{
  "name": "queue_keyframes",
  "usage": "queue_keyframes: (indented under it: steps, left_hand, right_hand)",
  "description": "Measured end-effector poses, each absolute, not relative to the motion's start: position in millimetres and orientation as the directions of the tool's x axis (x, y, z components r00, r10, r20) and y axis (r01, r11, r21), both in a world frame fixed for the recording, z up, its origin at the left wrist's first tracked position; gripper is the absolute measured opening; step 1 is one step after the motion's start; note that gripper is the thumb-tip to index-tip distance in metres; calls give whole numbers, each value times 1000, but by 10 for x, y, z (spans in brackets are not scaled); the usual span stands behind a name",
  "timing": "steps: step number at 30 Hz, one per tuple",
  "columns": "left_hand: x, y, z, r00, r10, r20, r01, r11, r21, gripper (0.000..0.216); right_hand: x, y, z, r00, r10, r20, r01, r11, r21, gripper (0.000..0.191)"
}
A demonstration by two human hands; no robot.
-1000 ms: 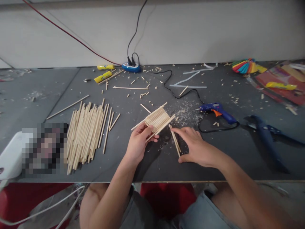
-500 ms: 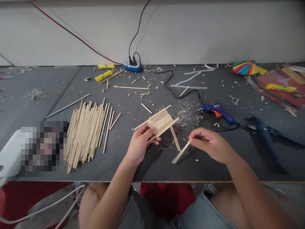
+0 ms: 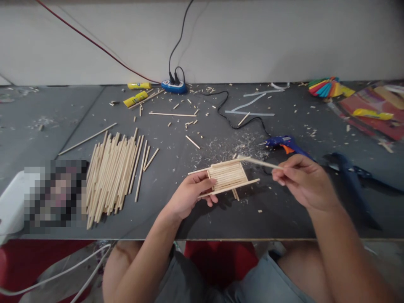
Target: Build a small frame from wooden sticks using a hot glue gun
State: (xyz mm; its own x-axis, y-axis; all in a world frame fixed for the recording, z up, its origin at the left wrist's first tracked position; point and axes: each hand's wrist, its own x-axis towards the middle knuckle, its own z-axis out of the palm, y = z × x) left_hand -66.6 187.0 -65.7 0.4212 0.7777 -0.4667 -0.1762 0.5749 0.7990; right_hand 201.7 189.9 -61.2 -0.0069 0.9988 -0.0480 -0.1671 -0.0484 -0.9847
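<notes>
My left hand [image 3: 197, 189] is closed on the left end of a small panel of wooden sticks [image 3: 229, 173], thumb on top and fingers beneath. Longer sticks run along the panel's two long sides and stick out past it. In my right hand [image 3: 304, 179] a single wooden stick [image 3: 263, 162] is pinched near one end. Its far tip is blurred and lies over the panel's upper right corner; whether it touches I cannot tell. Below the panel, a pair of loose sticks [image 3: 235, 194] shows partly on the table.
A pile of wooden sticks [image 3: 113, 176] lies at left beside a white object [image 3: 14, 202]. The blue glue gun [image 3: 284, 143] and a dark cutting tool [image 3: 353, 189] are at right. Glue tubes [image 3: 135, 99], a blue power socket [image 3: 174, 86] and stick scraps sit behind.
My right hand has risen and moved right, its stick swinging from near the table up to the panel. My left hand has shifted the panel right and turned it flatter.
</notes>
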Motion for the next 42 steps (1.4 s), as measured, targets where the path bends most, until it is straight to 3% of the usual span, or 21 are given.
queue_keyframes:
  steps: [7, 14, 21, 28, 42]
  left_hand:
    - [-672, 1864, -652, 463, 746, -479, -162, 603, 781, 20]
    - [-671, 1864, -653, 531, 707, -467, -108, 603, 790, 27]
    - [-634, 1843, -695, 555, 688, -468, -35, 581, 813, 18]
    - [-626, 1826, -698, 567, 685, -458, -18, 566, 825, 16]
    - [-647, 1840, -702, 560, 687, -463, -38, 579, 814, 16]
  right_hand:
    - [1976, 1925, -662, 153, 987, -37, -121, -19, -992, 13]
    - [1915, 1934, -801, 291, 942, 170, 205, 112, -972, 13]
    - [1729, 1827, -784, 213, 931, 297, 443, 179, -879, 10]
    - [1625, 1784, -818, 145, 932, 333, 415, 248, -876, 4]
    - [1681, 1814, -850, 59, 961, 269, 414, 221, -883, 4]
